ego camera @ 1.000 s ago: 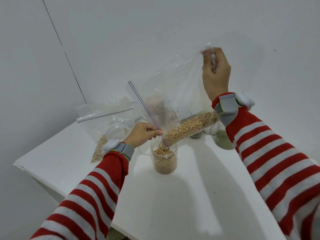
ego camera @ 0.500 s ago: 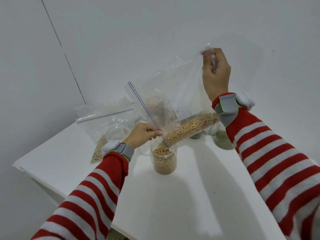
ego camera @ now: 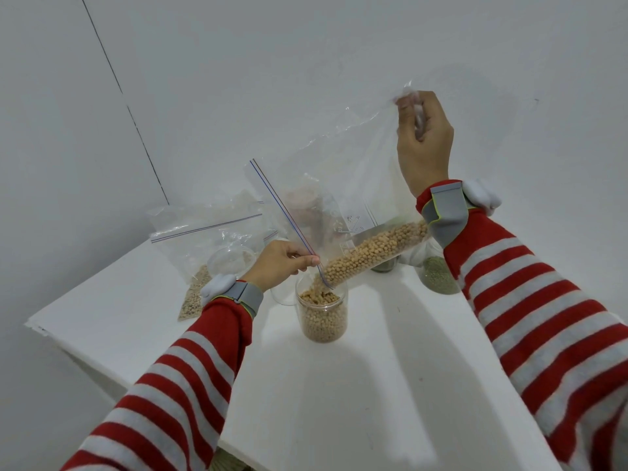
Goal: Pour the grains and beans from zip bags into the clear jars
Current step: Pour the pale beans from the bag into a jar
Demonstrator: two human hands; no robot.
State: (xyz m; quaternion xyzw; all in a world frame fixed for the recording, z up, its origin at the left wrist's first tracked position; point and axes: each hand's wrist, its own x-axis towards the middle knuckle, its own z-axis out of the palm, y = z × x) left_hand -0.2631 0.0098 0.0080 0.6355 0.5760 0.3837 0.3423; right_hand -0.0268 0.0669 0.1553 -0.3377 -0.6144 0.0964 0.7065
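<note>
A clear zip bag (ego camera: 343, 185) hangs tilted over the table, with tan beans (ego camera: 373, 253) lying along its lower edge. My right hand (ego camera: 423, 141) grips the bag's raised bottom corner. My left hand (ego camera: 280, 263) pinches the zip edge at the bag's mouth, just above a clear jar (ego camera: 323, 317). The jar stands on the white table (ego camera: 339, 385) and is mostly full of the same beans. Beans slide out of the bag's mouth into the jar.
Another zip bag (ego camera: 204, 239) with pale grains leans at the back left beside a clear lid (ego camera: 231, 260). A jar of green grains (ego camera: 438, 277) and another jar (ego camera: 384, 265) stand behind the tilted bag. An empty clear jar (ego camera: 282, 295) is partly hidden behind my left wrist.
The bean level in the jar has risen a little and the line of beans in the bag is slightly shorter. Both hands hold nearly the same positions.
</note>
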